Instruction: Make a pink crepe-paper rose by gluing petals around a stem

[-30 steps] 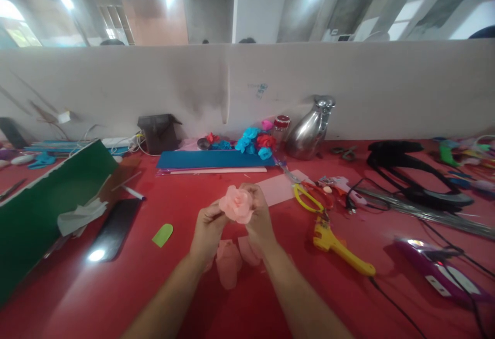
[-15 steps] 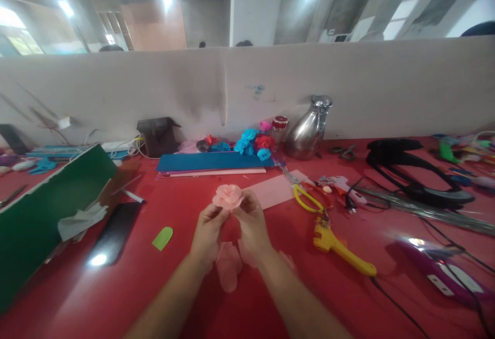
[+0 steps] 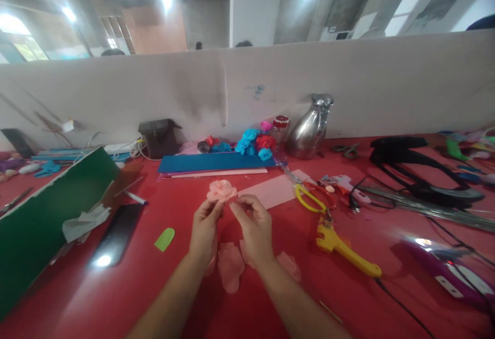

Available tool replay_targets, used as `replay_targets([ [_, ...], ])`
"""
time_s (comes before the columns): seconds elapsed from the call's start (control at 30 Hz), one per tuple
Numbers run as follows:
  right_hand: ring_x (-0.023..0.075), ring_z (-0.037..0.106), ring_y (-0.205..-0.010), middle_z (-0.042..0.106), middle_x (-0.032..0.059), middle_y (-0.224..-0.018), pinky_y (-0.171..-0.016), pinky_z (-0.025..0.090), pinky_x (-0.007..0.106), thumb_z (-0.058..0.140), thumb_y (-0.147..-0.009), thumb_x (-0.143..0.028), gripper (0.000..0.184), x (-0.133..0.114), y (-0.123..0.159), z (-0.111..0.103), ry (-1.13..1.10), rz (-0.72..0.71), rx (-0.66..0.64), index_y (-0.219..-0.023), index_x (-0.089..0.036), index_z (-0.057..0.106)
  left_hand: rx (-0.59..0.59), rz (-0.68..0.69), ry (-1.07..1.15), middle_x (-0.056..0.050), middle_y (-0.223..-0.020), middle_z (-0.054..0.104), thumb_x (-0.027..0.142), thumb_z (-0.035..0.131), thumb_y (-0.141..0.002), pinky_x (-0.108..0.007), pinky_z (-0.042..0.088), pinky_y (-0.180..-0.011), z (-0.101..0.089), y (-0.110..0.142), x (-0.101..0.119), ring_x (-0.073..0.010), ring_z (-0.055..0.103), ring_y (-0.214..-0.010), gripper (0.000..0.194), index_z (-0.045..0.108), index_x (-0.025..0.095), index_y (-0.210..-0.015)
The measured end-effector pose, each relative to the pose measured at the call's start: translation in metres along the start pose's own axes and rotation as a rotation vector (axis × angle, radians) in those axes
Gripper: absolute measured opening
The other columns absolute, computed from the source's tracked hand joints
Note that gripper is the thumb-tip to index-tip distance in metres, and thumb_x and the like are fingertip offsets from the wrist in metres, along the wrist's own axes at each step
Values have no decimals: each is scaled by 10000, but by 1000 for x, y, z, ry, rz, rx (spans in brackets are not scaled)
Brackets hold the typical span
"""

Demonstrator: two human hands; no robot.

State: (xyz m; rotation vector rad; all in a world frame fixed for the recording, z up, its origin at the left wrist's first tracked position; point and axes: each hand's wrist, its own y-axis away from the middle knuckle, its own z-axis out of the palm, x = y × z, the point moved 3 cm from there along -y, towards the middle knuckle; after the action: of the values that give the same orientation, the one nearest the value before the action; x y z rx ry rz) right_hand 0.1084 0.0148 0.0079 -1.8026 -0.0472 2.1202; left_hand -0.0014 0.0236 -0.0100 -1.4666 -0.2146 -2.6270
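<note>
Red tabletop [image 3: 164, 202] | pink flower [image 3: 221, 190] above left hand [image 3: 203, 229], grip pinching its underside | right hand [image 3: 255, 228] beside, hold unclear

A silver jug [image 3: 307, 135] stands at the back edge of the red table [image 3: 174, 297], just beside a jar [image 3: 280, 131] with a red lid. Further left along that edge I see a dark bag [image 3: 158, 139] in front of the pale wall [image 3: 348, 86]. Nearer the left edge, a black phone [image 3: 120, 228] catches a bright glare, a pen [image 3: 135, 197] by its far end. A green board [image 3: 58, 210] rises beside them, and a purple device [image 3: 421, 257] lies toward the right edge.
</note>
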Motion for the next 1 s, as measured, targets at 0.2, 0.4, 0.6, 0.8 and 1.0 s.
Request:
replay_targets([
  [0.2, 158, 576, -773, 613, 10, -799, -739, 472, 298, 594, -797, -326, 125, -1, 4, 7, -180, 113, -129, -850, -214, 597, 29, 92, -189, 13, -673, 579, 268, 692, -687, -199, 369, -607, -3, 1, 1, -91, 465, -619, 145, 671, 160, -782],
  [0.4, 158, 583, -756, 627, 8, -807, -729, 482, 298, 643, -735, -244, 116, 8, 1, 8, -230, 147, -145, -840, -217, 601, -34, 88, -124, 4, -733, 618, 268, 691, -692, -208, 391, -642, -5, -2, -5, -97, 511, -654, 156, 674, 176, -817],
  [0.6, 183, 590, -813, 650, 22, -842, -741, 484, 315, 650, -724, -236, 139, 9, 1, 9, -202, 155, -123, -861, -212, 640, -53, 41, -41, 9, -713, 613, 214, 716, -645, -216, 405, -661, -7, -4, -10, -98, 513, -656, 154, 677, 182, -790],
  [0.8, 166, 571, -731, 623, 2, -734, -688, 472, 297, 648, -747, -286, 95, 4, 0, 6, -138, 138, -134, -800, -211, 673, -70, 72, -92, 15, -661, 588, 204, 691, -666, -216, 396, -642, -8, -4, -13, -99, 501, -642, 120, 682, 174, -782],
  [1.0, 155, 558, -714, 619, 4, -765, -670, 459, 279, 604, -782, -275, 86, -4, -1, 1, 35, 18, -154, -786, -215, 666, -62, 83, -155, 18, -676, 611, 203, 675, -681, -204, 396, -630, -3, 1, -6, -90, 496, -630, 96, 679, 168, -770],
])
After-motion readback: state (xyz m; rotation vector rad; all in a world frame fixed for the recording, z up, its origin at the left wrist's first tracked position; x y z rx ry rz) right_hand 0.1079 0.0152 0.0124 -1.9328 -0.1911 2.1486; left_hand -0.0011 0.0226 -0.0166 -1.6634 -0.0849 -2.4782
